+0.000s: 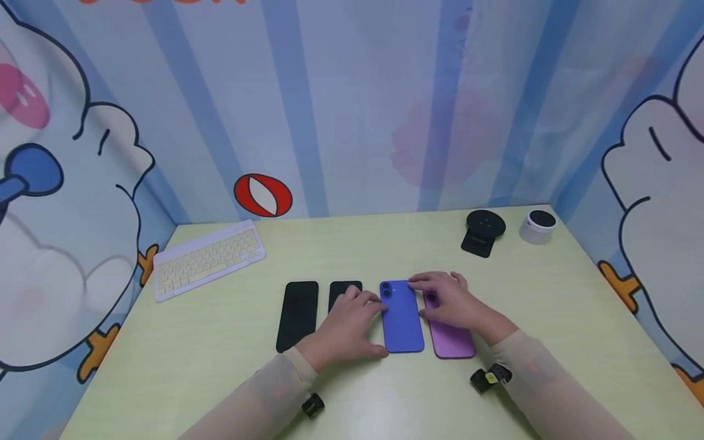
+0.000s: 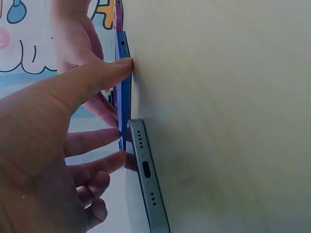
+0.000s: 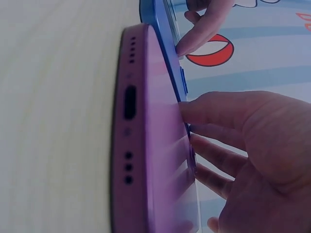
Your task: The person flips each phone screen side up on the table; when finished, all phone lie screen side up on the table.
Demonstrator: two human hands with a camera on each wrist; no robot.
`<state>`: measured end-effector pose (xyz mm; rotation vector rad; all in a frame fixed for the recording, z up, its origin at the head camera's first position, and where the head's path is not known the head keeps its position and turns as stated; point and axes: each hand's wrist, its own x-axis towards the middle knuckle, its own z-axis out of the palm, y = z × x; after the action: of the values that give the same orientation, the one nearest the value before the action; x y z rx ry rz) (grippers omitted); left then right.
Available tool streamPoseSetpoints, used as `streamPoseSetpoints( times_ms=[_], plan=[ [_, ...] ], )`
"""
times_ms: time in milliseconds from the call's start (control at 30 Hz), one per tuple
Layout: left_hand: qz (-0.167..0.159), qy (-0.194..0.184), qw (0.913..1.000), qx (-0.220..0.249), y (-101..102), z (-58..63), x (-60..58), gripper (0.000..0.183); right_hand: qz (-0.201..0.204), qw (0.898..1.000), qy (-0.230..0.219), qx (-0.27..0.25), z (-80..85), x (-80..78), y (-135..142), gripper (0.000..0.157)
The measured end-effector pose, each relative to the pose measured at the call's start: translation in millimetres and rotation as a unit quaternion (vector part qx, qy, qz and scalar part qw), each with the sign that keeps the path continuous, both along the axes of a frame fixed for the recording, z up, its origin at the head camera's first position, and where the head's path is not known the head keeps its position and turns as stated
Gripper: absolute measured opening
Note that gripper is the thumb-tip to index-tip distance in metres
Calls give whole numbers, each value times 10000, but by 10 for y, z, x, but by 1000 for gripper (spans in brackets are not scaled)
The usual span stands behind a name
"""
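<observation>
A blue smartphone (image 1: 403,321) lies back up on the table between both hands, its two camera lenses at the top left. My left hand (image 1: 352,324) touches its left edge, with the thumb (image 2: 119,70) at the lower corner and the fingers farther up. From the other side, my right hand (image 1: 448,299) has its fingertips by the top right corner and its thumb against the right edge. Under that hand lies a purple smartphone (image 1: 452,341), partly covered. Behind my left hand, a dark smartphone (image 1: 345,286) is mostly hidden.
Farther left lies another black smartphone (image 1: 297,316). A white keyboard (image 1: 209,260) sits at the back left. Toward the back right stand a black charging stand (image 1: 484,232) and a white cylinder with a dark top (image 1: 537,227). A printed curtain (image 1: 363,122) borders the table (image 1: 220,366).
</observation>
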<state>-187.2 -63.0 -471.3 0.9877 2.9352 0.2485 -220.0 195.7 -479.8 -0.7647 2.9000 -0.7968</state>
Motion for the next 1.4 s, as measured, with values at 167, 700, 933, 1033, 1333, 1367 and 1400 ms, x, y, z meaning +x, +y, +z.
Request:
streamPoseSetpoints(
  times_ms=[167, 700, 933, 1033, 1333, 1367, 1400],
  plan=[
    [82, -44, 10000, 34, 9, 4, 1, 79, -48, 10000, -39, -48, 4, 3, -11, 55],
    [381, -297, 9982, 357, 21, -1, 13, 82, -244, 9980, -226, -543, -39, 16, -18, 58],
    [408, -481, 9969, 466, -7, 15, 18, 83, -535, 9956, -323, -692, -25, 36, -47, 67],
    [374, -526, 9966, 513, -18, 20, 19, 83, -603, 9947, -322, -773, -10, 48, -35, 68],
    [261, -555, 9964, 594, -12, 25, 31, 81, -341, 9918, -270, -1206, 31, 80, 24, 68],
    [261, -574, 9962, 603, -8, 29, 36, 81, -311, 9912, -287, -1258, 37, 83, 32, 68],
    [263, -591, 9960, 614, -5, 29, 38, 82, -280, 9908, -293, -1292, 43, 85, 38, 68]
  ],
)
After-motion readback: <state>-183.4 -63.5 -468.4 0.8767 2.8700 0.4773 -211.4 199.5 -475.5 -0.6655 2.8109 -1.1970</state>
